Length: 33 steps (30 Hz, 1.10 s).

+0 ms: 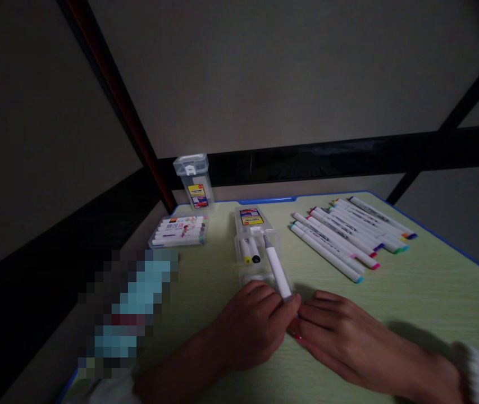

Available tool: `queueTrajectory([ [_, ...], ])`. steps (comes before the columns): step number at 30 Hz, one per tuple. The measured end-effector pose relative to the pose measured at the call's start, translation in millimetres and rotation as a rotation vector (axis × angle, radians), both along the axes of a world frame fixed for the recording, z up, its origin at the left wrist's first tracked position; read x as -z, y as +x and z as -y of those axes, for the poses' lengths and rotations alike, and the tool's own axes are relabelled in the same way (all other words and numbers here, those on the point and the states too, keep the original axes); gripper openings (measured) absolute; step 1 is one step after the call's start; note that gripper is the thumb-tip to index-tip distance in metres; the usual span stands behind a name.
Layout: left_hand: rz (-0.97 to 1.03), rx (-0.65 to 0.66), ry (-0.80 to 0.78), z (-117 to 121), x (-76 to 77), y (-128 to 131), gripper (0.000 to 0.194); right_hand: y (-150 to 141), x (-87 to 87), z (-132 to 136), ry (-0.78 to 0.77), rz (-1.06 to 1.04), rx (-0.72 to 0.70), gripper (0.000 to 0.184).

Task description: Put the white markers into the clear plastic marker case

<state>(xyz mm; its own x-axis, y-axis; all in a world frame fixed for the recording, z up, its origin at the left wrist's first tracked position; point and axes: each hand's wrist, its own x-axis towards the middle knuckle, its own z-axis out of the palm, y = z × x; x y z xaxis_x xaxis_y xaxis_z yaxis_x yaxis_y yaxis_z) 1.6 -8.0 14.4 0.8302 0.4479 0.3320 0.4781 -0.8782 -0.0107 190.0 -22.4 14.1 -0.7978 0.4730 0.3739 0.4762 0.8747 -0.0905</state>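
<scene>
My left hand (256, 322) is closed around the lower part of a white marker (279, 272), which tilts up and away with its grey tapered end at the top. My right hand (344, 331) meets the left at the marker's lower end, its fingers pressed together there. A small red spot shows under those fingers; I cannot tell what it is. Just beyond the hands lies an open clear plastic marker case (241, 224) with a yellow and red label. Two markers, one yellow-ended (246, 252) and one black-ended (255, 251), lie in it.
Loose white markers (340, 224) with coloured ends lie in a slanted row at the right. A lidded clear case (197, 185) stands at the back left, near a flat pack of markers (180, 231). A pixelated blue-green object (142, 297) lies left on the blue-edged table (209, 275).
</scene>
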Motion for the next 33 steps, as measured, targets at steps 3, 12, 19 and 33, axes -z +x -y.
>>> queueTrajectory([
  [3,0.004,0.001,-0.004,-0.3,0.6,0.0,0.029,0.5,1.2,0.7,-0.007,0.000,-0.002,0.030],
  [12,0.026,-0.004,-0.005,0.3,-0.7,0.5,0.029,0.3,3.3,-0.6,-0.010,0.018,-0.004,0.026],
  [19,0.014,-0.004,-0.003,-0.3,1.8,0.0,0.030,-0.2,3.1,-0.4,-0.002,0.008,-0.001,0.025],
  [33,0.002,-0.007,-0.008,0.2,0.1,-0.1,0.030,0.1,3.9,-1.4,0.005,0.017,-0.012,0.024],
])
